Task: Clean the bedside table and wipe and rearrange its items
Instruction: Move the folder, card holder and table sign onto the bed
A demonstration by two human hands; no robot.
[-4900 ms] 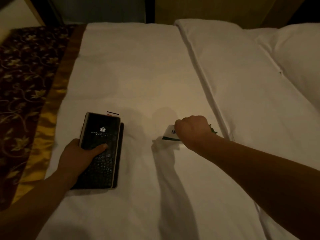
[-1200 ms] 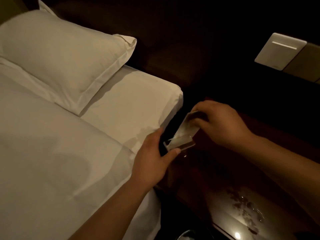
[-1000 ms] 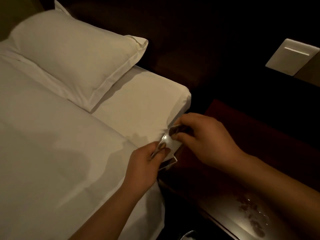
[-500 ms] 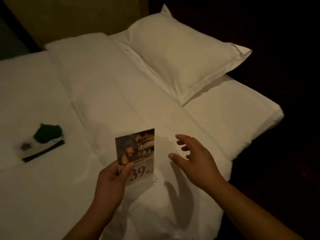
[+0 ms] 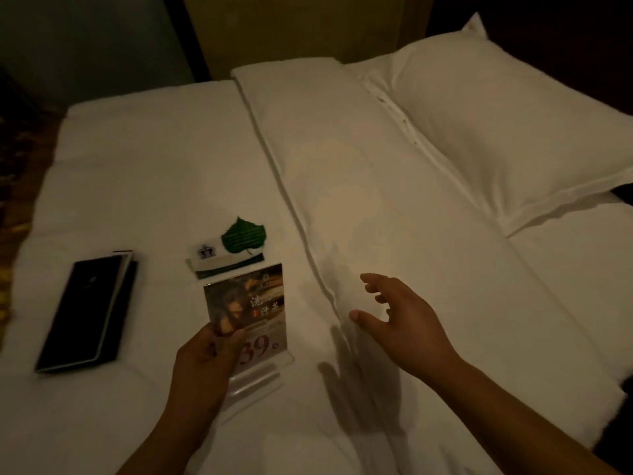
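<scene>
The person's left hand (image 5: 205,358) grips a clear plastic sign stand (image 5: 255,313) by the lower left part of its printed card, thumb over the front and fingers curled behind. The stand is upright w/ its base low over the white bed (image 5: 154,166); whether the base already touches the sheet can't be told. The right hand (image 5: 404,323) holds nothing: fingers spread and relaxed, hovering above the bedding, to the right of the stand and apart from it.

Just beyond the stand lies a small card w/ a green leaf (image 5: 236,248), and further left, well apart, a black folder (image 5: 85,310) lies flat. A pillow (image 5: 513,132) sits at the far right. The bedside table itself is not in view.

Judgement: this looks like the clearing step, i.e. the table's items get parked on the bed so the top can be wiped. Two things lie there already; the stand is prob the third, about to go down near the leaf card.

Next move calls for setting the base squarely on the sheet and letting go gently. Soft bedding gives poor footing, so a tall light stand may tip; laying it flat would be safer. It also needs a spot clear of the leaf card so nothing gets knocked. After that the person has to turn back to the table, w/ the free right hand ready for the next item or a cloth
</scene>
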